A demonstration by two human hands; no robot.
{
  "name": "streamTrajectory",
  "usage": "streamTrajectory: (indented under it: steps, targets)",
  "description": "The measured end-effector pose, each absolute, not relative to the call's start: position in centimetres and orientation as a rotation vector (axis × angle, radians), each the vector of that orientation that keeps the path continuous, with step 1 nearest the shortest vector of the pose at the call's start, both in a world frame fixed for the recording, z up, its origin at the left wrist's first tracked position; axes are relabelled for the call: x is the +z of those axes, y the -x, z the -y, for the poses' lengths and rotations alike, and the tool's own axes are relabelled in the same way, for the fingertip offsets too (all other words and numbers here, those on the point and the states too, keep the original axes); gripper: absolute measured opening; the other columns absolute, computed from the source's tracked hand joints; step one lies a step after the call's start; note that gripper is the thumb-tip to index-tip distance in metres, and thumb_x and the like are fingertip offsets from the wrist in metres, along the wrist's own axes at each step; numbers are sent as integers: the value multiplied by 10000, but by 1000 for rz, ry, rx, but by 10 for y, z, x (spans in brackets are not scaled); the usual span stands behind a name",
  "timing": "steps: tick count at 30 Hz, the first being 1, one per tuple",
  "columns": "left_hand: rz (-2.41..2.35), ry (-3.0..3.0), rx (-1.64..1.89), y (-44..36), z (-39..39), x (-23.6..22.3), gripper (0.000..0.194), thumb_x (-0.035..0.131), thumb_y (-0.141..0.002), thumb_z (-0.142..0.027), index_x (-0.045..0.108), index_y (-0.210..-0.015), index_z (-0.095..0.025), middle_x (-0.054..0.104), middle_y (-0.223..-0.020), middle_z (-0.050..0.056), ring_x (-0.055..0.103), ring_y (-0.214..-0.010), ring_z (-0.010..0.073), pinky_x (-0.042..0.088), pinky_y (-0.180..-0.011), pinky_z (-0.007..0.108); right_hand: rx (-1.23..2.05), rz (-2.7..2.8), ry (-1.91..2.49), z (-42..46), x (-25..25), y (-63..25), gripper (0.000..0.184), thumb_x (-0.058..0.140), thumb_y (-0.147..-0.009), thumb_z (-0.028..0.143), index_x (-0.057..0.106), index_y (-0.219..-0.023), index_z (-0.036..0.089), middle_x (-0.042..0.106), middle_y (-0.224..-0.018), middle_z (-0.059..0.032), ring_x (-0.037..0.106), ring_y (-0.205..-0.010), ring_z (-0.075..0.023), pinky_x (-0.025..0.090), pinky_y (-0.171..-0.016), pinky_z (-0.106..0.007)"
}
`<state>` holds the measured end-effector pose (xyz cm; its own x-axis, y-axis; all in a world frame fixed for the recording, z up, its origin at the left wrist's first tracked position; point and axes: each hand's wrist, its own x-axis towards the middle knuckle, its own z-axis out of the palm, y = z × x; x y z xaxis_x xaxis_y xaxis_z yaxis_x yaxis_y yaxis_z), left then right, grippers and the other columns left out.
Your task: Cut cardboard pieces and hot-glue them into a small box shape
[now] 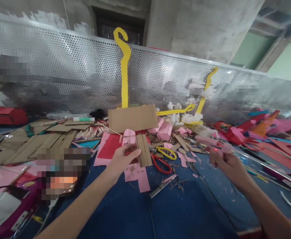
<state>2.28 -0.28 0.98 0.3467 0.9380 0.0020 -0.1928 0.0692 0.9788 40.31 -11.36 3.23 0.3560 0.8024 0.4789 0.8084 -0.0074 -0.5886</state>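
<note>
My left hand (126, 159) is closed, thumb on top, on the edge of a small creased cardboard piece (143, 151). Out to the right, my right hand (226, 164) is wrapped round a pink glue gun (216, 144) with a small red light on it; its nozzle points left. Just right of the cardboard lie red-handled scissors (161, 164) and yellow-handled scissors (169, 153). Pink paper scraps (142, 181) lie under and below my left hand, and a metal blade (163, 186) rests nearer to me.
A larger cardboard panel (132, 118) stands behind, with a tall yellow hook shape (124, 73) rising at its back. Cardboard sheets (36, 146) and a blurred-out phone (63, 172) lie left. Colored paper (272, 127) piles up right. A perforated metal screen (73, 73) borders the back.
</note>
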Motion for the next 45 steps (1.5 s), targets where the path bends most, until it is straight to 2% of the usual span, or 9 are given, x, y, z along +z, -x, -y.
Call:
streamTrajectory:
  steps: [3, 7, 11, 16, 22, 29, 35, 40, 45]
  targets:
    - [-807, -1179, 1022, -23, 2, 8, 442, 834, -740, -395, 707, -1087, -153, 736, -1097, 119, 731, -851, 218, 598, -865, 410, 274, 1576, 1599, 107, 38, -368, 609, 526, -875, 761, 587, -605, 218, 544, -569, -28, 519, -568, -189, 436, -574, -326]
    - [-804, -1181, 1030, -23, -1, 5, 433, 817, -762, -415, 698, -1093, -163, 719, -1148, 128, 724, -929, 233, 597, -866, 396, 583, 1620, 1410, 86, 39, -326, 506, 595, -901, 679, 692, -887, 183, 471, -603, 16, 417, -549, -148, 332, -507, -286]
    - [-827, -1167, 1028, -23, -5, 2, 401, 801, -780, -412, 685, -1080, -173, 724, -1114, 124, 719, -953, 251, 600, -866, 402, 792, 1631, 1261, 59, 31, -294, 470, 554, -959, 622, 684, -967, 171, 447, -606, 27, 392, -555, -135, 307, -527, -284]
    - [-893, -1135, 1049, -23, -7, -4, 381, 793, -791, -400, 681, -1088, -191, 713, -1170, 134, 713, -1025, 287, 601, -878, 428, 929, 1586, 1142, 49, 12, -279, 451, 536, -971, 608, 662, -932, 177, 420, -577, 34, 383, -523, -136, 310, -525, -299]
    - [-890, -1141, 1021, -26, -3, -4, 359, 791, -793, -398, 666, -1060, -193, 713, -1090, 108, 709, -925, 240, 601, -820, 383, 982, 1582, 1129, 60, -1, -289, 408, 514, -1001, 563, 650, -964, 180, 402, -608, 32, 365, -551, -133, 317, -537, -297]
    - [-940, -1156, 1058, -26, -3, -2, 460, 796, -780, -423, 653, -1134, -166, 701, -1154, 129, 713, -936, 239, 591, -850, 402, 872, 1685, 1258, 65, -1, -296, 499, 599, -928, 623, 661, -714, 176, 456, -585, 3, 396, -553, -135, 345, -497, -267]
    - [-926, -1217, 1073, -25, -3, 1, 483, 807, -770, -412, 659, -1141, -141, 683, -1158, 129, 687, -1006, 255, 582, -878, 405, 819, 1723, 1255, 67, 4, -292, 523, 569, -930, 651, 728, -871, 156, 500, -581, -1, 438, -542, -141, 376, -488, -258]
    - [-944, -1246, 1030, -27, 1, 2, 468, 775, -795, -384, 636, -1168, -139, 682, -1144, 120, 692, -942, 230, 583, -838, 385, 829, 1706, 1303, 69, 3, -292, 513, 562, -936, 643, 696, -819, 162, 481, -575, 4, 410, -524, -133, 345, -477, -262]
    - [-970, -1242, 1034, -28, 3, 5, 452, 763, -805, -387, 632, -1166, -148, 693, -1207, 141, 706, -998, 260, 579, -822, 384, 970, 1695, 1253, 70, 0, -296, 446, 500, -1004, 566, 622, -838, 169, 383, -570, 44, 320, -503, -106, 271, -473, -262]
